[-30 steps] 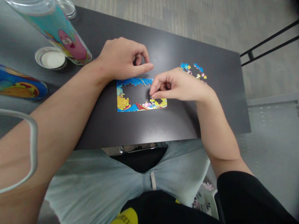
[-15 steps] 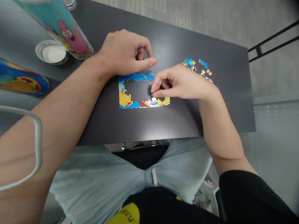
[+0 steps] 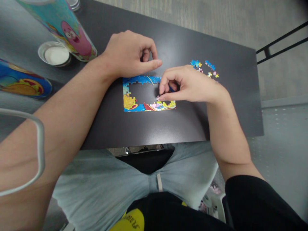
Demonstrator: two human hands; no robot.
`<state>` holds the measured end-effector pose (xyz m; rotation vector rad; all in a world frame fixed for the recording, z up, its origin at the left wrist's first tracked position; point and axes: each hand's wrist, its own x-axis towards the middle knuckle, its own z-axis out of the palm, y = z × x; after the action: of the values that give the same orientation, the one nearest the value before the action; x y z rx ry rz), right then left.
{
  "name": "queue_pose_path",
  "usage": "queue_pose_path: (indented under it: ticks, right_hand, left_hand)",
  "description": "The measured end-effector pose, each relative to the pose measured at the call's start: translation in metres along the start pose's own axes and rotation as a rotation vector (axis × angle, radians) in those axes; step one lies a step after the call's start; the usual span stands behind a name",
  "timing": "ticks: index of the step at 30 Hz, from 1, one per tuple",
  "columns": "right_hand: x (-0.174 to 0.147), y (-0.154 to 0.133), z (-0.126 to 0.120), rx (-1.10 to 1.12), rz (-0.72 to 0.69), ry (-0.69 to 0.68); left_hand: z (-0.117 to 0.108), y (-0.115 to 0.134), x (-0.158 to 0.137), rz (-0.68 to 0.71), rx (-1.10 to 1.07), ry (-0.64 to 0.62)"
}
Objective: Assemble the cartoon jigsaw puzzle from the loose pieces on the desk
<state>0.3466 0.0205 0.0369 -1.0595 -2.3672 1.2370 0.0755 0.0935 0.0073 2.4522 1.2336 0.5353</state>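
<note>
A rectangular jigsaw puzzle frame (image 3: pixel 138 107) lies on the dark table, its border joined and its middle showing bare tabletop. My right hand (image 3: pixel 183 84) is over the frame's right part, thumb and index finger pinched at a small pink-and-white puzzle piece (image 3: pixel 158 98) by the lower inner edge. The fingers hide part of the frame's right side. Just beyond the top border rests my left hand (image 3: pixel 134 54), fingers loosely curled, the thumb apart from them, nothing held. Several loose puzzle pieces (image 3: pixel 210 65) lie to the right, partly behind my right hand.
At the left stand a tall printed canister (image 3: pixel 77 40), a blue canister (image 3: pixel 25 81) and a round metal lid (image 3: pixel 54 55). A white cable (image 3: pixel 41 144) loops across the left edge. The dark table (image 3: pixel 149 131) ends close to my lap.
My right fingertips have shifted slightly right, showing more of the small piece at the lower inner edge. My left hand has stayed nearly still.
</note>
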Motion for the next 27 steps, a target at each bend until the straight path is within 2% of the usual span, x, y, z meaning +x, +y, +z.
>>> queue_pose_path:
  ticks: [2,6,9,10,12,15,21,27]
  right_hand:
    - [-0.004,0.003,-0.009,-0.022,0.026,0.084]
    - [-0.026,0.024,-0.044,-0.116,0.127,0.508]
    - [-0.055,0.046,-0.078,-0.242,0.294,0.711]
    - [-0.065,0.051,-0.087,-0.287,0.375,0.725]
    - [-0.082,0.057,-0.1,-0.343,0.525,0.689]
    - [-0.093,0.055,-0.104,-0.309,0.657,0.515]
    - [-0.079,0.043,-0.096,-0.266,0.665,0.299]
    - [-0.07,0.039,-0.091,-0.339,0.68,0.232]
  left_hand:
    - [0.0,0.001,0.001,-0.009,0.0,-0.001]
    - [-0.002,0.0,0.003,-0.051,-0.009,-0.008]
    - [-0.002,-0.006,0.005,-0.074,0.011,-0.023]
    - [-0.002,-0.008,0.006,-0.072,0.017,-0.019]
    - [-0.001,-0.012,0.007,-0.074,0.033,-0.025]
    - [-0.002,-0.014,0.009,-0.106,0.064,-0.046]
    - [-0.006,-0.009,0.008,-0.155,0.088,-0.068]
    - [-0.007,-0.007,0.005,-0.12,0.09,-0.085]
